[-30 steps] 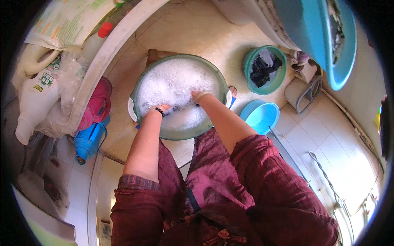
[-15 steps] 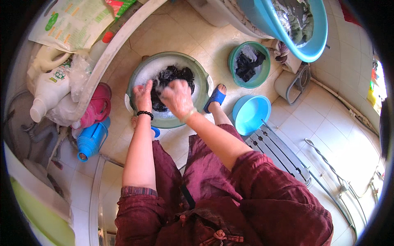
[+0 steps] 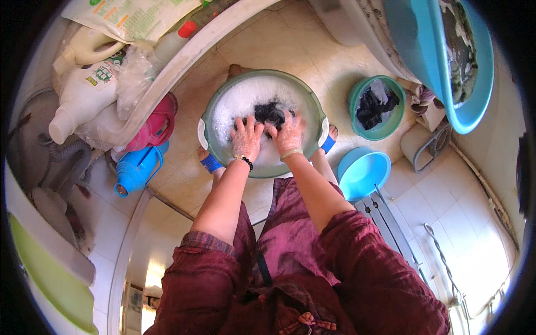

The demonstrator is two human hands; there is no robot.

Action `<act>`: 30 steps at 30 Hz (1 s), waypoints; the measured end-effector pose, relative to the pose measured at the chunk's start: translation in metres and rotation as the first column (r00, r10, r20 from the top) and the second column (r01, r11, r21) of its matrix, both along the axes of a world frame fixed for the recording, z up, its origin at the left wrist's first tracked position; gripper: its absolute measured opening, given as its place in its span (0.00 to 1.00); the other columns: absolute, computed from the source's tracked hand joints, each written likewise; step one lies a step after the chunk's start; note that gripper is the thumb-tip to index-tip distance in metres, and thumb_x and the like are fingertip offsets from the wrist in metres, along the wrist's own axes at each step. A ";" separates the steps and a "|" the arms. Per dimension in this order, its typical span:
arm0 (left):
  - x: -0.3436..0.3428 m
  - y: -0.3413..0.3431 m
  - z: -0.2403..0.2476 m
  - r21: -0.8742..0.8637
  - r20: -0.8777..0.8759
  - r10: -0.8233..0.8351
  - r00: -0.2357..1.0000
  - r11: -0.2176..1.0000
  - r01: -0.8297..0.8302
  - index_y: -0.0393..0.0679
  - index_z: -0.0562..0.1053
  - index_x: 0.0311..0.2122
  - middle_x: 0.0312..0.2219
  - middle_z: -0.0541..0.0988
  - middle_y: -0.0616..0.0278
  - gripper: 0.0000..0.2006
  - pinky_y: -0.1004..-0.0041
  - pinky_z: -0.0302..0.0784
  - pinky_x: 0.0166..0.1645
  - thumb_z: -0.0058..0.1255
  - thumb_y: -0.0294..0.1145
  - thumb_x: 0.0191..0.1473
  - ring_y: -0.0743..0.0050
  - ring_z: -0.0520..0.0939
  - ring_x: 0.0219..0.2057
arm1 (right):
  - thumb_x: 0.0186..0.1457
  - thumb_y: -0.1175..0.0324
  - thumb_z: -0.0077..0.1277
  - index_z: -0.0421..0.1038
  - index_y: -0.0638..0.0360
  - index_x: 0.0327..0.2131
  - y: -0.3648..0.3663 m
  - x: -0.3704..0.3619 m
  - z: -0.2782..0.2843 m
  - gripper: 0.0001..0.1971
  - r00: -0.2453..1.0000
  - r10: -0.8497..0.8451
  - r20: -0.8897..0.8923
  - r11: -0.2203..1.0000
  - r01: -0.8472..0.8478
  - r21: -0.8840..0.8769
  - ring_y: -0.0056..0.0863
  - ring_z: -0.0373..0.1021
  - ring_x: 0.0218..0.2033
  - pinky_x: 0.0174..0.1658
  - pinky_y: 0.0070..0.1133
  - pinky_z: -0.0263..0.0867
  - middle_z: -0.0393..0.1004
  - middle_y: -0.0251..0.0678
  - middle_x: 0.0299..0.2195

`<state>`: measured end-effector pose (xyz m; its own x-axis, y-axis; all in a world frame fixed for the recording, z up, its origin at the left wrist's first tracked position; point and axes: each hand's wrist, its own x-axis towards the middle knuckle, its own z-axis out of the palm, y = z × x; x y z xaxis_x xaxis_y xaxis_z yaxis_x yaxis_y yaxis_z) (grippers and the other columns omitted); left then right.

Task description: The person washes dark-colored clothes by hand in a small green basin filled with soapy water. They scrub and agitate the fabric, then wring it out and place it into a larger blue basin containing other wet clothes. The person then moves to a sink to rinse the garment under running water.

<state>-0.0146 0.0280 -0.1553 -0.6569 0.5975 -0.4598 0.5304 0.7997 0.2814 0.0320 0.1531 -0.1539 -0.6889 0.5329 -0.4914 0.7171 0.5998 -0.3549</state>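
Observation:
A large green basin (image 3: 268, 171) with white handles sits on the floor between my feet. White suds (image 3: 243, 95) cover much of its water. Wet black cloth (image 3: 270, 113) pokes out of the foam near the middle. My left hand (image 3: 245, 138), foamy, with a dark beaded bracelet on the wrist, reaches in at the cloth's near left with fingers spread. Beside it, my right hand (image 3: 287, 135), wearing a pale bangle, has its fingers splayed at the cloth's near right edge. Neither hand is closed around the cloth; some fingertips are hidden in foam.
Right of the basin stand a smaller green tub (image 3: 357, 127) with dark cloth and a light blue basin (image 3: 363, 167). A larger blue basin (image 3: 472, 120) is higher at upper right. At left are a white bottle (image 3: 84, 100), a pink container (image 3: 159, 125) and a blue jug (image 3: 137, 170).
My right hand has moved off the cloth to its near side, and both hands now lie spread side by side. The black cloth has sunk lower and shows less. My view has shifted.

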 end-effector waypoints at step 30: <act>0.002 -0.006 0.092 -0.598 0.715 0.325 -0.619 -0.173 -0.782 0.37 0.60 0.50 0.43 0.69 0.55 0.36 0.53 0.60 0.49 0.45 0.58 0.45 0.58 0.68 0.46 | 0.44 0.67 0.51 0.58 0.54 0.48 0.043 -0.006 0.155 0.25 0.605 -0.490 0.628 -0.106 0.674 -0.731 0.32 0.70 0.36 0.38 0.27 0.68 0.70 0.38 0.38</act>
